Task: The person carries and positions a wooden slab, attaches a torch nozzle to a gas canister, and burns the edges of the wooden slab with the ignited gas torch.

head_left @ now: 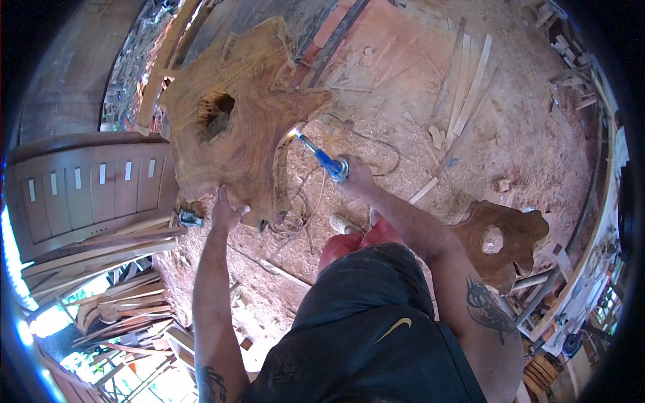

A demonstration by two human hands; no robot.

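Note:
A large brown wood slab point(252, 144) with an irregular outline and a dark hole lies in front of me, left of centre. My left hand point(227, 213) grips its near edge, thumb and forefinger apart on the top face. In my right hand point(356, 181) is a blowtorch point(327, 162) with a blue body and a metal nozzle. Its nozzle points up and left at the slab's right edge, where a bright glow shows at the tip. My right fingers are partly hidden behind the torch's base.
A smaller wood slab point(497, 238) with a hole stands at the right. Coiled cable point(295, 218) lies on the shaving-covered floor below the large slab. Long wood strips point(470, 84) lie at the upper right. Left are a panelled door point(91, 191) and stacked boards point(127, 309).

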